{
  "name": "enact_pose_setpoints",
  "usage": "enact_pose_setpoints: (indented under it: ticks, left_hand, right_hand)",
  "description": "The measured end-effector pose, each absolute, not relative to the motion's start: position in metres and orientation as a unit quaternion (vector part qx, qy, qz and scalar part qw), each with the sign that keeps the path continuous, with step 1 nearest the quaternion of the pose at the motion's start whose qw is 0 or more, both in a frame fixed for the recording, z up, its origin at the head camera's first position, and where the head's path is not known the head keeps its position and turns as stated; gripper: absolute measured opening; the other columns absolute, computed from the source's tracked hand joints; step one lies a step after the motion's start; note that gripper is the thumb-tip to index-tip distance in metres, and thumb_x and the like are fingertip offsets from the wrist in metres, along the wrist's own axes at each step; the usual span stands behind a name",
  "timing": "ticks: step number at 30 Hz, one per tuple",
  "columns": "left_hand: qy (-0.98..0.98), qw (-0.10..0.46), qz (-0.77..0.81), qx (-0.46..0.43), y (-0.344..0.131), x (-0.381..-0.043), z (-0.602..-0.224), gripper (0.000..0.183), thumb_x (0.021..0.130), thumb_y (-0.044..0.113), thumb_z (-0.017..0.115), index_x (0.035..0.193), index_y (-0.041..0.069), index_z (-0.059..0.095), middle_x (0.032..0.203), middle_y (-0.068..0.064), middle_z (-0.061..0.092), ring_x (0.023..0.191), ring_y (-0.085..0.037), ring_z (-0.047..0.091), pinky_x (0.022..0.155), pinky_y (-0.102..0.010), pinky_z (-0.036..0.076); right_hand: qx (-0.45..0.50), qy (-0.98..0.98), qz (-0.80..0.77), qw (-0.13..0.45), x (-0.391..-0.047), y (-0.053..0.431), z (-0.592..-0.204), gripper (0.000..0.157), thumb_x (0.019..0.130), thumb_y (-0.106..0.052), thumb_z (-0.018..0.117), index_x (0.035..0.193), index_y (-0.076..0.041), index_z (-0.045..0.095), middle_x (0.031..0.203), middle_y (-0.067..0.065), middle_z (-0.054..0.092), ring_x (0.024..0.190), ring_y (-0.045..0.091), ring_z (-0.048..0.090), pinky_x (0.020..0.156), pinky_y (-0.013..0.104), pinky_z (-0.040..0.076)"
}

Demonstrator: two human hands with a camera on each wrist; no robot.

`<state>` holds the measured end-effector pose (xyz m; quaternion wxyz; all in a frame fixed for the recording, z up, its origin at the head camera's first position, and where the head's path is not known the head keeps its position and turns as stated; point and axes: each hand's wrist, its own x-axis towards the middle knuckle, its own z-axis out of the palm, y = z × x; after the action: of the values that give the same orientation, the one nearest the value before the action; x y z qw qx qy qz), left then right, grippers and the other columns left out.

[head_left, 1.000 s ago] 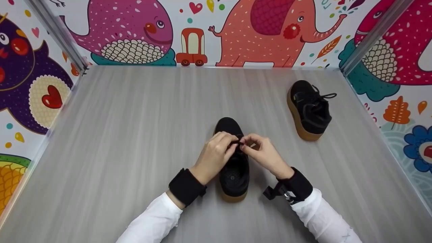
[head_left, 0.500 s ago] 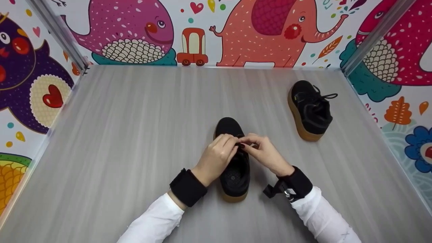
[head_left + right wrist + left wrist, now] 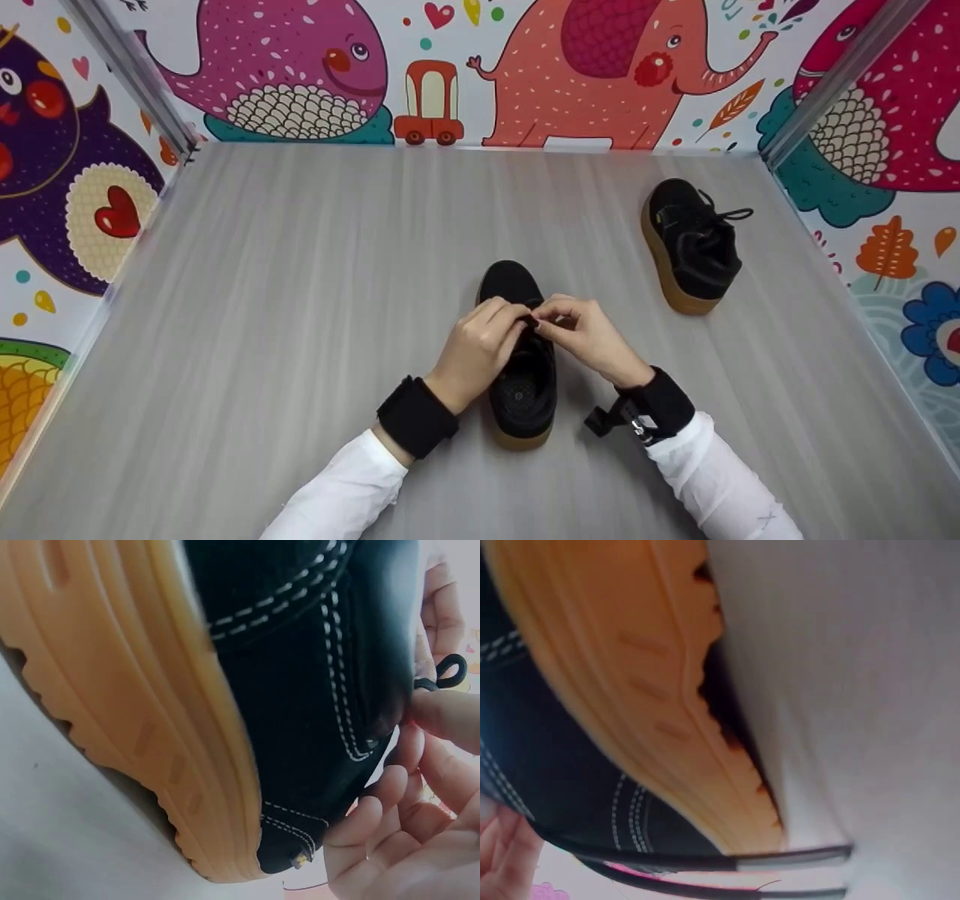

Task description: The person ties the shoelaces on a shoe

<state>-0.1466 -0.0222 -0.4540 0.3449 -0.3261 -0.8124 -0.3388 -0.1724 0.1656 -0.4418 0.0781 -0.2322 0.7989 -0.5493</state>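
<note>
A black shoe (image 3: 508,279) with a tan sole stands upright on the floor between both hands, toe pointing away. My left hand (image 3: 480,341) reaches over its left side and pinches the black shoelace at the lacing. From the right, my right hand (image 3: 592,341) pinches the lace too, thumb and index finger meeting the left fingertips. A small loop of the shoelace (image 3: 452,671) sticks up by the fingers in the right wrist view. Two lace ends (image 3: 791,858) with grey tips hang beside the shoe in the left wrist view. The knot area is mostly hidden under the fingers.
A second black shoe (image 3: 690,247) with its lace tied in a bow stands farther back on the right. Cartoon-printed panels (image 3: 585,97) border the grey wood-look floor (image 3: 300,300) at the back and both sides. Black straps (image 3: 418,417) circle both wrists.
The fingers of both hands have shifted slightly at the lace, staying close together over the lacing. Both shoes stay in place.
</note>
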Motion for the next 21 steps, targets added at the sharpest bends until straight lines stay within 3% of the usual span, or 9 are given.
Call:
enact_pose_setpoints:
  ticks: [10,21]
  left_hand:
    - [-0.806,0.328,-0.37,-0.324,-0.0227,-0.1448,-0.4511,0.014,0.087,0.006,0.066,0.1,0.003,0.068,0.097,-0.006,0.063,0.089,-0.013,0.062,0.08,-0.017,0.05]
    - [-0.796,0.349,-0.366,-0.332,-0.024,-0.1445,-0.4493,0.009,0.085,0.005,0.068,0.094,0.004,0.07,0.093,-0.006,0.061,0.086,-0.013,0.061,0.078,-0.017,0.05]
  right_hand:
    - [-0.233,0.808,-0.537,0.073,-0.171,0.1625,-0.4398,0.01,0.091,-0.004,0.058,0.093,0.001,0.066,0.09,0.008,0.06,0.075,0.009,0.054,0.064,0.018,0.044]
    - [-0.246,0.829,-0.501,0.041,-0.1691,0.1593,-0.4375,0.008,0.093,-0.001,0.055,0.087,0.0,0.06,0.087,0.006,0.057,0.073,0.008,0.049,0.063,0.018,0.041]
